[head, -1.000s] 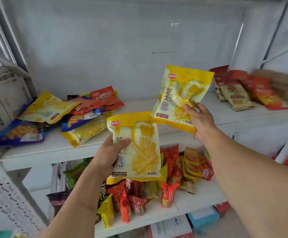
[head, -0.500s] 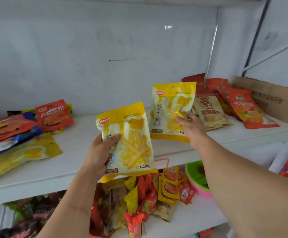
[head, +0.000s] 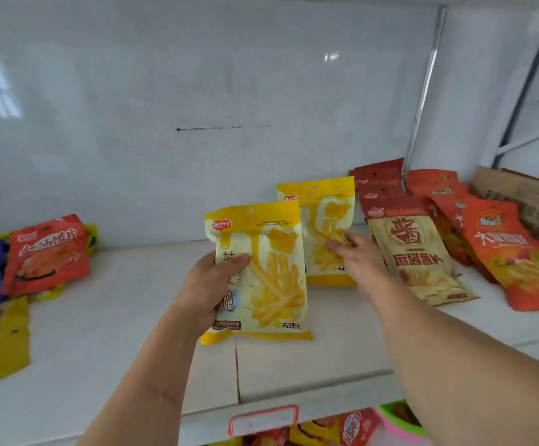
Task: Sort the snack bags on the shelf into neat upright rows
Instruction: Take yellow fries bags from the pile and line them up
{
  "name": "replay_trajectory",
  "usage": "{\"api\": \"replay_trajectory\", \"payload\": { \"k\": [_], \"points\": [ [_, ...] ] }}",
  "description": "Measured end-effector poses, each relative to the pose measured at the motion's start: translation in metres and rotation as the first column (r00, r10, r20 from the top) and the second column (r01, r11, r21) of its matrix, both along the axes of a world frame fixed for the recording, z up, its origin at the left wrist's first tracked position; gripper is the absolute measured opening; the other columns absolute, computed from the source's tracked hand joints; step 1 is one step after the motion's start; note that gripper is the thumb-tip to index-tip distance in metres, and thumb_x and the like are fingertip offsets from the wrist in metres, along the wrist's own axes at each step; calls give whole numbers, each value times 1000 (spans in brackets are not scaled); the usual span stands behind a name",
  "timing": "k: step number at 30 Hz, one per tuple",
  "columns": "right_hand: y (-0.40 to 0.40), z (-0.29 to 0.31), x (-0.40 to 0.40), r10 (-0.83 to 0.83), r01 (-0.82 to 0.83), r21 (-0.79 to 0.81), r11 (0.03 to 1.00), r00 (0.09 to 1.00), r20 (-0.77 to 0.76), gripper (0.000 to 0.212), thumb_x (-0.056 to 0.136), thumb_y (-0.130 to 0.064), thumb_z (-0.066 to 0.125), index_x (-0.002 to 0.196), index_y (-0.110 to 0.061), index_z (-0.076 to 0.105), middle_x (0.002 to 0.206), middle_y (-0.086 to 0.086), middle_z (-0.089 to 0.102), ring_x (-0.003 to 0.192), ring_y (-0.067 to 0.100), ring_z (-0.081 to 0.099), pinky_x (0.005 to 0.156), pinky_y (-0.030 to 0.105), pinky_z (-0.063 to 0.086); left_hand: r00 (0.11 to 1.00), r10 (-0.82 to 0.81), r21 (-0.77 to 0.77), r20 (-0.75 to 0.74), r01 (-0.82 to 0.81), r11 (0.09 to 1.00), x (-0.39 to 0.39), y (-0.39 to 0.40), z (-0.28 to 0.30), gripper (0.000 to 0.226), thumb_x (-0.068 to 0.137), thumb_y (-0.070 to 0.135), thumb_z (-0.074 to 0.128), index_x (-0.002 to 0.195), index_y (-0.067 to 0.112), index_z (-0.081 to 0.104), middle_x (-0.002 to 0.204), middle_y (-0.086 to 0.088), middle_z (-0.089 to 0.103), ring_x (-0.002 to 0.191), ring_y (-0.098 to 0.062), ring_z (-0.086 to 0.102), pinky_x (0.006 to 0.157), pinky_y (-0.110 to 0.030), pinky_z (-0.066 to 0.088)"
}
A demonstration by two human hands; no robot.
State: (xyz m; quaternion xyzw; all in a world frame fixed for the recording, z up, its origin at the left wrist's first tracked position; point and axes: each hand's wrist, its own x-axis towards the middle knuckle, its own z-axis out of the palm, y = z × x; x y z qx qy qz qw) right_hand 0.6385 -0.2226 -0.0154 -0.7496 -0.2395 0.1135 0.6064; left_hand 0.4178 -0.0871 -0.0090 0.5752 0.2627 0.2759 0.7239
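both yellow fries bags brought nearer the white shelf (head: 100, 333) | rear fries bag (head: 322, 226) stood upright beside tan bag (head: 416, 252), gripped by right hand (head: 358, 255) | front fries bag (head: 261, 272) clasped by left hand (head: 207, 284)

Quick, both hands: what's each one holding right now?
Left hand: closed on the nearer yellow fries bag.
Right hand: gripping the farther yellow fries bag.

The front bag (head: 263, 272) in my left hand (head: 208, 289) is yellow on cream with golden fries printed on it, same as the rear bag (head: 324, 226). At three o'clock, a tan bag (head: 417, 252) topped brick red, then orange-red bags (head: 512, 255). The shelf (head: 117, 333) is white.
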Motion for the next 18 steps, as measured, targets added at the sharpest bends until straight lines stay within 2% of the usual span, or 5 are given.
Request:
{"api": "replay_trajectory", "payload": {
  "k": [5, 9, 13, 16, 18],
  "points": [
    [26, -9, 38, 69, -70, -20, 997, 997, -13, 56, 90, -30, 71, 139, -10, 53, 130, 7, 62, 98, 14, 55, 73, 23, 42, 999, 49, 2, -19, -49, 999, 31, 9, -7, 25, 96, 17, 64, 117, 4, 68, 107, -19, 76, 98, -41, 73, 94, -62, 53],
    [35, -16, 62, 135, -135, -57, 989, 991, -6, 48, 94, -27, 66, 137, -8, 54, 115, 2, 62, 93, 11, 52, 66, 17, 40, 995, 97, -20, -24, -98, 995, 54, 5, -8, 24, 97, 16, 63, 118, 4, 68, 107, -19, 76, 99, -41, 73, 94, -61, 53],
    [45, -18, 81, 175, -175, -61, 983, 985, -8, 49, 94, -26, 66, 138, -9, 53, 111, -2, 59, 92, 10, 52, 56, 10, 39, 988, 141, -19, -64, -143, 990, 77, 0, -9, 24, 96, 17, 64, 117, 6, 68, 106, -18, 76, 98, -39, 74, 93, -60, 54],
    [52, -20, 91, 179, -181, -50, 982, 983, -52, 50, 92, -32, 68, 136, -12, 55, 125, 3, 65, 94, 13, 56, 68, 21, 43, 983, 161, -21, -86, -164, 986, 93, -4, -11, 23, 97, 17, 64, 116, 6, 69, 106, -17, 77, 96, -38, 74, 93, -59, 55],
    [56, -20, 95, 174, -177, -64, 982, 984, -40, 54, 92, -41, 64, 137, -13, 54, 127, 2, 63, 98, 15, 57, 68, 21, 44, 979, 173, -20, -109, -176, 984, 104, -5, -12, 22, 97, 17, 64, 114, 6, 70, 105, -17, 77, 95, -38, 75, 92, -58, 56]
  ]
}}
